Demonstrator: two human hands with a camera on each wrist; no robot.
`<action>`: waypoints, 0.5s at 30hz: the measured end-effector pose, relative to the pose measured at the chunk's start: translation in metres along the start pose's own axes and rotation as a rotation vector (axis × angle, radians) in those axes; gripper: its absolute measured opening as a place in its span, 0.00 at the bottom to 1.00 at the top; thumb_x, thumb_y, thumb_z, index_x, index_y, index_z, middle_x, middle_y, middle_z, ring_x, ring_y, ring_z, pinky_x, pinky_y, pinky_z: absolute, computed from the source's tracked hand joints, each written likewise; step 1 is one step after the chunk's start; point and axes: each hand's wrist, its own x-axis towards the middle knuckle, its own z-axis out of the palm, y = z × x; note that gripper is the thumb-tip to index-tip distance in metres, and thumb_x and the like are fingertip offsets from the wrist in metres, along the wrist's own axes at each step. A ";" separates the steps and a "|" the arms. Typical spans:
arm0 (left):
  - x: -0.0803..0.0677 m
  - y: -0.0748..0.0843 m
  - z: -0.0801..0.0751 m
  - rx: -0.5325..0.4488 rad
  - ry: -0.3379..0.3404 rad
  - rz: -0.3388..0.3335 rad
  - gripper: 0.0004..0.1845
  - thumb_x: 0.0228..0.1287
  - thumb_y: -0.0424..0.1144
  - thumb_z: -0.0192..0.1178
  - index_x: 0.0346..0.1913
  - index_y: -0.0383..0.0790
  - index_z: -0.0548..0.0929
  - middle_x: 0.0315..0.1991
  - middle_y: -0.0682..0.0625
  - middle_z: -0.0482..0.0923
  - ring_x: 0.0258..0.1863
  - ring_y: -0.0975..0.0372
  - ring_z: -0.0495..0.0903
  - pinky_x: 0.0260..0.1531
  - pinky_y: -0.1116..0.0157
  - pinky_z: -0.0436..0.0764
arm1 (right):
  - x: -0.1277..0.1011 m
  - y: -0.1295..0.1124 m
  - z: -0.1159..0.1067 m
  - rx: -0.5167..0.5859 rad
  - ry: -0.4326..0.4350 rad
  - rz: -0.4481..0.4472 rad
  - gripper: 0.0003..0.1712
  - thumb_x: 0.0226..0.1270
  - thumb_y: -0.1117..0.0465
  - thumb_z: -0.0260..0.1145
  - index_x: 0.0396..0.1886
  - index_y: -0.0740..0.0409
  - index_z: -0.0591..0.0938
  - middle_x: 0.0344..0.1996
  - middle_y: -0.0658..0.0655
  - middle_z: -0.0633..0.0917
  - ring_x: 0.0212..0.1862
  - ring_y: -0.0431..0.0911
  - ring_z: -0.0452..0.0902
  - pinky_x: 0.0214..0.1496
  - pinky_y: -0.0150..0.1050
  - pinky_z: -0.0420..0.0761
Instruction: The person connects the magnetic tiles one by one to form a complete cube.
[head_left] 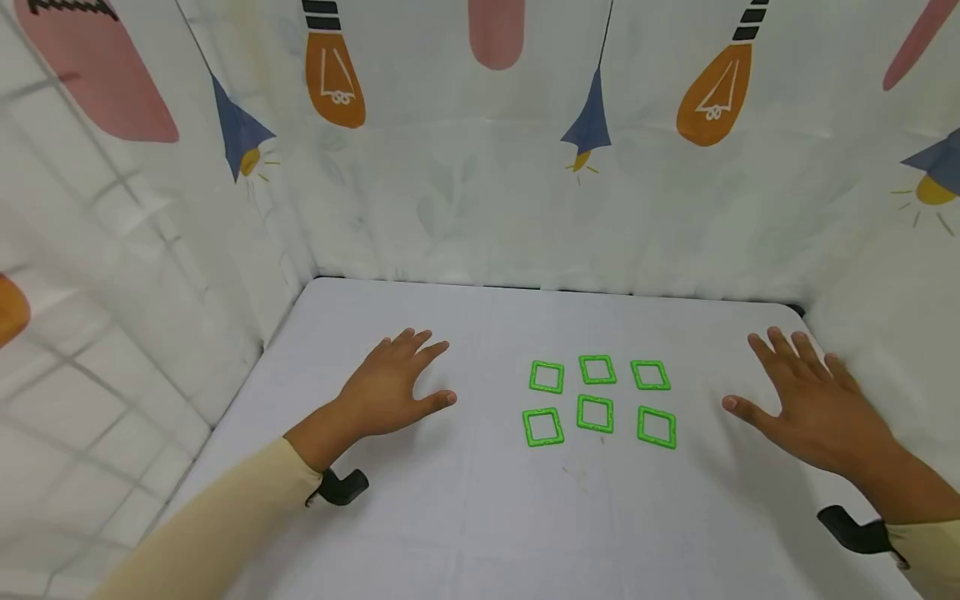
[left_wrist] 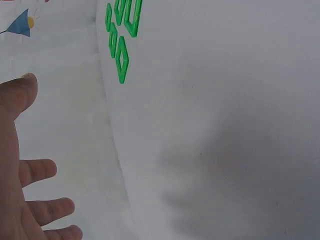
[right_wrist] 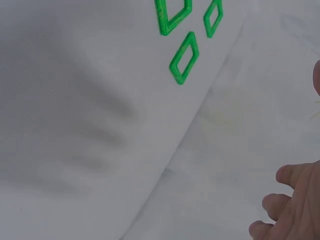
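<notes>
- Left hand [head_left: 390,387]: flat, fingers straight and relaxed, palm down just above or on the white surface [head_left: 465,517]; holding nothing. Contact w/ the cloth not possible to tell.
- Right hand [head_left: 813,400]: same, spread and released, near the right edge of the surface, grasping nothing.
- Six green square frames [head_left: 597,398]: lying flat between both hands, in two rows of three, apart from each other, touching neither hand. Nearest to left hand: front-left frame [head_left: 543,427]; nearest to right hand: front-right frame [head_left: 656,427].
- Seen also in wrist views: frames [left_wrist: 120,35] at top of left wrist picture, frames [right_wrist: 185,30] at top of right wrist picture, fingers [left_wrist: 45,210] well apart from them.
- For a good start, by judgement: reach for an outer frame first, approx. from the side, so neighbours stay in place. Thin and flat pieces, so probably better to pinch one rim w/ thumb and index, or to slide it a bit before lifting.
- Smooth cloth, so pieces may slip under a push; press light.
- Containers: none visible, no box, tray or bowl. Only printed curtain walls [head_left: 480,167] around the surface.
</notes>
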 end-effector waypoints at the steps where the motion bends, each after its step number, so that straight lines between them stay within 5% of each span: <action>1: 0.000 0.001 0.002 -0.003 0.001 0.005 0.49 0.64 0.79 0.46 0.78 0.50 0.66 0.78 0.43 0.60 0.78 0.44 0.53 0.74 0.42 0.49 | 0.000 0.000 0.000 0.008 0.002 -0.007 0.59 0.73 0.32 0.59 0.84 0.59 0.41 0.80 0.72 0.43 0.79 0.64 0.23 0.72 0.61 0.19; 15: 0.001 0.019 0.021 -0.017 -0.009 0.060 0.42 0.66 0.69 0.59 0.75 0.49 0.71 0.74 0.45 0.66 0.75 0.45 0.61 0.72 0.45 0.58 | 0.000 -0.007 0.012 0.038 0.009 -0.057 0.58 0.72 0.32 0.60 0.84 0.58 0.46 0.81 0.69 0.48 0.80 0.63 0.29 0.75 0.54 0.22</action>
